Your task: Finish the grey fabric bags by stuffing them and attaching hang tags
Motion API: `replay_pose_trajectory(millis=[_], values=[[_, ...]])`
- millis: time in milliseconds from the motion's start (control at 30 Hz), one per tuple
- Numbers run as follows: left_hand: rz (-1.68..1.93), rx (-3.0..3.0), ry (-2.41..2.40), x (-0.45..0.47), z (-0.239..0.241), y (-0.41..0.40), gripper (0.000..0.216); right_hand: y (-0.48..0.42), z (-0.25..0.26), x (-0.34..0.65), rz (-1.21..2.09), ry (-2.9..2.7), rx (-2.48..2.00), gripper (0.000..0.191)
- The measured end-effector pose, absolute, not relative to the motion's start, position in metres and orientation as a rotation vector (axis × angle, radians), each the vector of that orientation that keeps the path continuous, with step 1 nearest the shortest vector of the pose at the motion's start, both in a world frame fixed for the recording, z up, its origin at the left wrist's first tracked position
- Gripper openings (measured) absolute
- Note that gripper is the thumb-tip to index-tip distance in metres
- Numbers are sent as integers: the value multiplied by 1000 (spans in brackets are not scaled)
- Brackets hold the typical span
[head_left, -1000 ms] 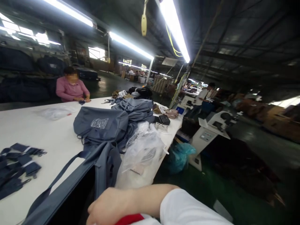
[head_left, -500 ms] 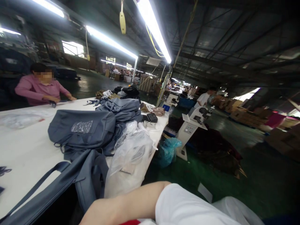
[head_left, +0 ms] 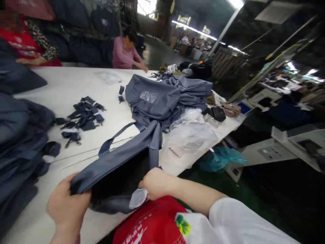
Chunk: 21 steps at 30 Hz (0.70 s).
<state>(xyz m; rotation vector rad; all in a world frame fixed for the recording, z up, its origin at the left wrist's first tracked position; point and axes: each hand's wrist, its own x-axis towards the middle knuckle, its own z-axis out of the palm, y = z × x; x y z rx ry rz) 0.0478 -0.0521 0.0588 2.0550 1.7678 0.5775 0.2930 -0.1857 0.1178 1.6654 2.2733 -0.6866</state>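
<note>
A grey fabric bag (head_left: 119, 166) lies open-mouthed at the near edge of the white table (head_left: 63, 84). My left hand (head_left: 66, 206) grips the bag's left rim, fingers wrapped round the fabric. My right hand (head_left: 154, 183) is closed at the bag's right rim, pinching a piece of clear plastic (head_left: 138, 198) at the opening. The bag's long strap (head_left: 114, 137) loops away over the table toward a pile of more grey bags (head_left: 162, 98).
Several dark strap pieces (head_left: 81, 117) lie mid-table; stacked dark fabric (head_left: 20, 142) sits at the left. Clear plastic bags (head_left: 190, 135) hang over the right edge. A person in pink (head_left: 125, 51) works at the far side, another in red (head_left: 22, 44) far left. Machines (head_left: 276, 149) stand right.
The view has swung down and left from the factory hall to the table. Both hands now show at the bag's mouth; before only my right forearm was in view.
</note>
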Motion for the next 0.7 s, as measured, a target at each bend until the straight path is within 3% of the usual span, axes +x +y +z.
replay_pose_trajectory(millis=[333, 700], values=[[704, 1741, 1875, 42, 29, -10, 33, -154, 98, 320, -1106, 2674, 1029, 27], [1120, 1791, 1599, 41, 19, -69, 33, -194, 47, 335, -1251, 2776, 790, 12]])
